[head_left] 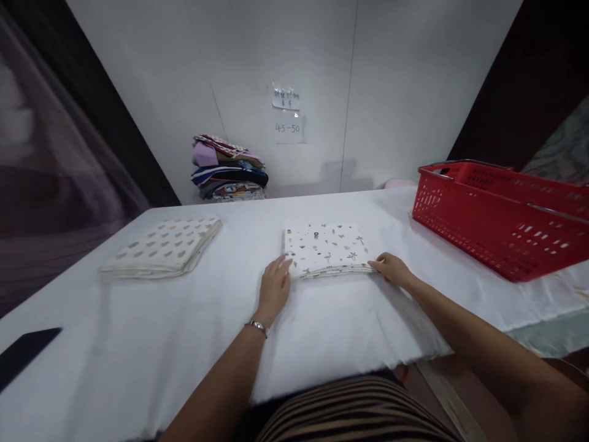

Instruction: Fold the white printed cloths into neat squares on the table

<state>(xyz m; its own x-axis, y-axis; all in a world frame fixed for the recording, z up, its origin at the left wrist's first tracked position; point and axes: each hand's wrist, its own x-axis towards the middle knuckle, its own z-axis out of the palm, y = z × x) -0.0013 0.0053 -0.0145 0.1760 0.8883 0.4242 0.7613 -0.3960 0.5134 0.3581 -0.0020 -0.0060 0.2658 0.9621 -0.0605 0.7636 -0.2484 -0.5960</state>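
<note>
1. Lying flat on the white table point(207, 331), the folded printed cloth point(326, 248) sits in front of the person, its stacked layers showing along the near edge; it is the landmark for every place below.
2. The left hand point(275, 288) is at the cloth's near left corner, fingers loosely extended and touching its edge, not clenched. A metal band point(258, 326) circles that wrist.
3. The right hand point(391, 270) is at the cloth's near right corner, fingertips touching it; I cannot tell whether they pinch the layers or only press.
4. Well to the left of the cloth lies a 2nd folded cloth point(165, 245), cream with grey spots.
5. Further left and nearer the person is a dark flat object point(27, 353), cut off by the view.
6. To the right of the cloth, apart from it, stands a red basket point(501, 215) with perforated sides.
7. Behind the cloth, to the left, is a pile of mixed fabrics point(230, 169); directly behind, 2 paper notes hang on the wall point(396, 80), the lower note point(289, 129) reading "45-50".
</note>
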